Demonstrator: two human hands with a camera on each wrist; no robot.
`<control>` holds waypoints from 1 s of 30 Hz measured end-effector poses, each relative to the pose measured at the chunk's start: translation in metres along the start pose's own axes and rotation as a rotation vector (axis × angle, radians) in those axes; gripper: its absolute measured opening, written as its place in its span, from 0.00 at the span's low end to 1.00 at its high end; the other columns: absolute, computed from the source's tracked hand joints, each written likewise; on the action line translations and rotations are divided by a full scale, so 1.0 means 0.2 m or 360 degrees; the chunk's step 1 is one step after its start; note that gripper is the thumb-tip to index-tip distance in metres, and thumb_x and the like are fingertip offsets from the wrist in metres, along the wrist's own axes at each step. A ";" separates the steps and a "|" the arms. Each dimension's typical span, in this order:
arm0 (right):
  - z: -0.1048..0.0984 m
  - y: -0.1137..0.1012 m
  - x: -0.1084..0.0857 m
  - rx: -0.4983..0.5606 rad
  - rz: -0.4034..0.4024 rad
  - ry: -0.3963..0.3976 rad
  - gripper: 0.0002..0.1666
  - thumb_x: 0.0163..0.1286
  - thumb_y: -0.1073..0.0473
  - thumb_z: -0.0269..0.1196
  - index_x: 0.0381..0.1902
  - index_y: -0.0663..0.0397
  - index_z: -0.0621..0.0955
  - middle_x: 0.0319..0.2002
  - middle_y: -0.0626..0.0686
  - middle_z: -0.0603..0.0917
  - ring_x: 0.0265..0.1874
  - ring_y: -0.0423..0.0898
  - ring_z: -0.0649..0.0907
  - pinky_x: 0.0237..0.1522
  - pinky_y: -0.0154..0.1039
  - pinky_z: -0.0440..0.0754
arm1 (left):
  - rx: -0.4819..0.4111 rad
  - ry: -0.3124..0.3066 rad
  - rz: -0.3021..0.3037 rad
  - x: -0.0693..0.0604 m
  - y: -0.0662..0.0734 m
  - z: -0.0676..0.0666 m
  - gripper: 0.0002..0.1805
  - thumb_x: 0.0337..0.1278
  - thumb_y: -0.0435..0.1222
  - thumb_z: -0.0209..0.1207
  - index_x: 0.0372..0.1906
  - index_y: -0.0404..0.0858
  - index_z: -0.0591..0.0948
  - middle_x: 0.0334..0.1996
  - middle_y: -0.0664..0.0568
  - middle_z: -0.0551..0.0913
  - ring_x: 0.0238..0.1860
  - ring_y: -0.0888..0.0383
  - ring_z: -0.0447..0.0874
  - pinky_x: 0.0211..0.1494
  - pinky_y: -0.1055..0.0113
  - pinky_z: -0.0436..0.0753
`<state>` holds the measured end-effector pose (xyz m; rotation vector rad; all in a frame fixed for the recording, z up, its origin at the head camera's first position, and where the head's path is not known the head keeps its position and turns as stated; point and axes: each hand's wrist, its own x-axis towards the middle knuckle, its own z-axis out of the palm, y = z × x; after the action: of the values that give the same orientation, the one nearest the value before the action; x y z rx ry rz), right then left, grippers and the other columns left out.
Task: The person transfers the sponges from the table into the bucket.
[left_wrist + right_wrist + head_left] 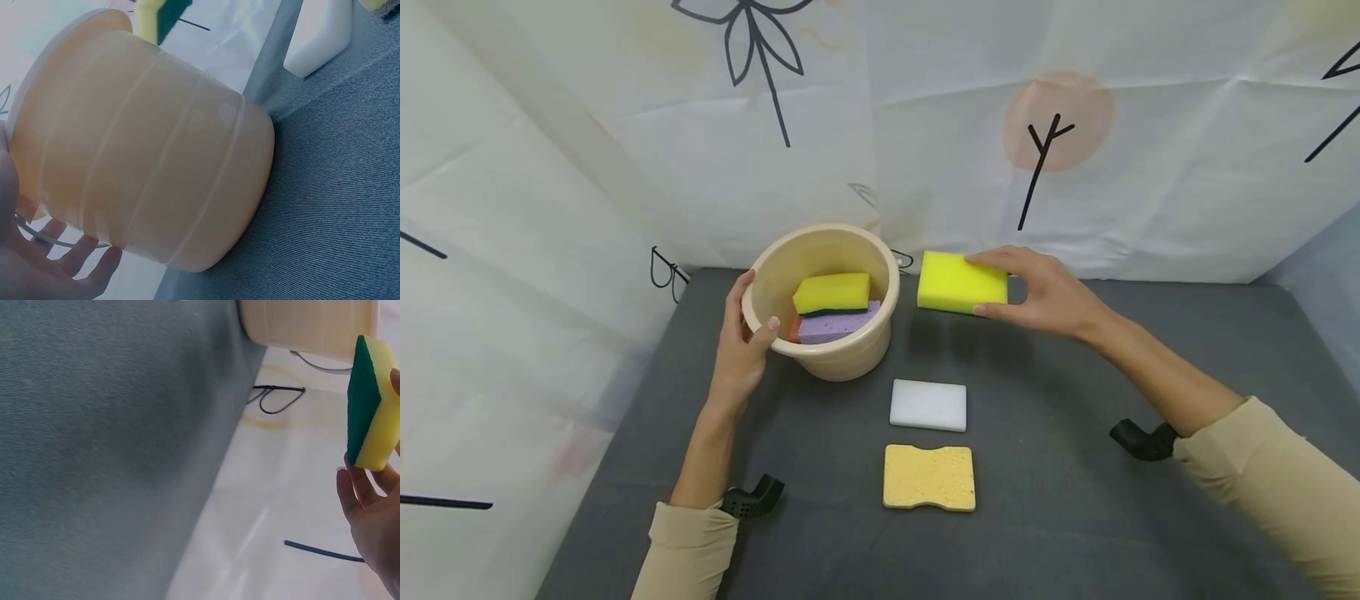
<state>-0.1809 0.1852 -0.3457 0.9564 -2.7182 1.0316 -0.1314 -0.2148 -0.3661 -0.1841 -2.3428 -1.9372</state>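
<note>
Sheet-enclosed work corner; the kind of room cannot be told. White sheeting [925, 179] with printed plant motifs [1037, 171] borders a grey, cloth-topped bench [1045, 517].

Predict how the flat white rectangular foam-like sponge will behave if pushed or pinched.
The white sponge should probably slide rather than roll, lying on a broad, flat face. Its foam-like look suggests it is light and may squash slightly. The dark grey textured cloth beneath may add drag.

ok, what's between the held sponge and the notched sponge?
The white pad, flat on the table, touching neither the held sponge nor the notched sponge. Head view shows it.
</note>
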 end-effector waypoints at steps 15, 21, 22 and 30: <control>-0.07 -0.09 0.12 0.0014 -0.0132 0.0127 0.36 0.60 0.55 0.73 0.66 0.50 0.77 0.62 0.53 0.78 0.58 0.51 0.77 0.56 0.53 0.71 | -0.0041 0.0026 0.0065 0.04 -0.14 -0.03 0.38 0.67 0.32 0.54 0.77 0.54 0.55 0.74 0.55 0.55 0.70 0.51 0.60 0.57 0.72 0.73; -0.08 -0.15 0.19 0.0027 -0.0178 0.0121 0.35 0.60 0.54 0.73 0.65 0.49 0.78 0.61 0.52 0.78 0.58 0.49 0.77 0.56 0.52 0.71 | -0.0030 0.0026 0.0074 0.04 -0.14 -0.03 0.38 0.67 0.32 0.54 0.77 0.54 0.55 0.74 0.55 0.55 0.70 0.50 0.60 0.57 0.72 0.73; -0.08 -0.16 0.20 0.0035 -0.0192 0.0120 0.35 0.60 0.54 0.73 0.65 0.49 0.78 0.61 0.52 0.79 0.58 0.49 0.77 0.56 0.52 0.71 | -0.0023 0.0028 0.0074 0.04 -0.14 -0.03 0.38 0.67 0.33 0.54 0.77 0.54 0.55 0.74 0.55 0.55 0.70 0.50 0.60 0.57 0.72 0.73; -0.06 -0.21 0.26 0.0044 -0.0246 0.0094 0.35 0.60 0.52 0.73 0.65 0.49 0.78 0.62 0.50 0.78 0.60 0.48 0.76 0.59 0.51 0.72 | -0.0012 0.0030 0.0071 0.03 -0.13 -0.02 0.38 0.67 0.33 0.55 0.78 0.54 0.54 0.74 0.55 0.55 0.69 0.51 0.61 0.56 0.72 0.73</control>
<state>-0.1996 0.1402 -0.2975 1.1025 -2.5432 1.0530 -0.1422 -0.2243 -0.3900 -0.2156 -2.2996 -1.9193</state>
